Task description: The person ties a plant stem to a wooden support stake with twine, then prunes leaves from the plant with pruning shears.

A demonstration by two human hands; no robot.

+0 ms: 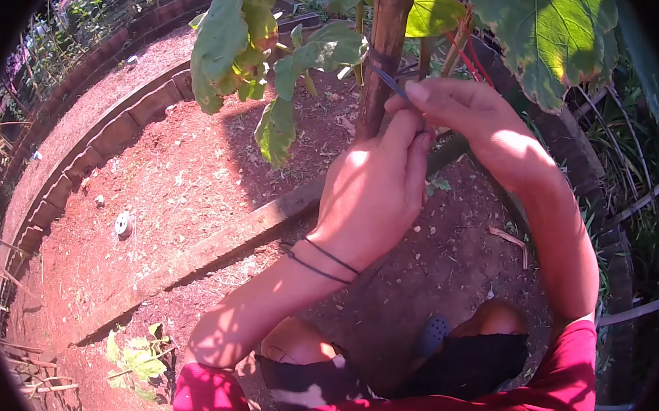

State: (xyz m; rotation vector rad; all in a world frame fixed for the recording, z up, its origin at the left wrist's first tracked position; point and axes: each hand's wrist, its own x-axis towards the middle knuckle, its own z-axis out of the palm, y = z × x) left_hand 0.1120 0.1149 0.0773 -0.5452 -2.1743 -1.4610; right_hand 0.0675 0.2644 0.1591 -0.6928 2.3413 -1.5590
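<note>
A brown wooden stake (pixel 386 37) stands upright at the top centre, beside a plant with broad green leaves (pixel 538 19). A thin dark tie (pixel 388 78) passes around the stake and runs down to my fingers. My right hand (pixel 472 115) pinches the tie between thumb and finger, just right of the stake. Against the stake's lower part, my left hand (pixel 366 184) has its fingers closed at the same spot, touching the right hand's fingers. Its fingertips and the tie's end are partly hidden. Two dark bands (pixel 322 263) circle the left wrist.
A wooden board (pixel 217 240) crosses the reddish soil below the hands. A white spool-like object (pixel 123 225) lies on the soil at left. A small leafy plant (pixel 142 360) grows at lower left. Curved wooden edging (pixel 104 145) borders the bed; branches (pixel 639 203) lie at right.
</note>
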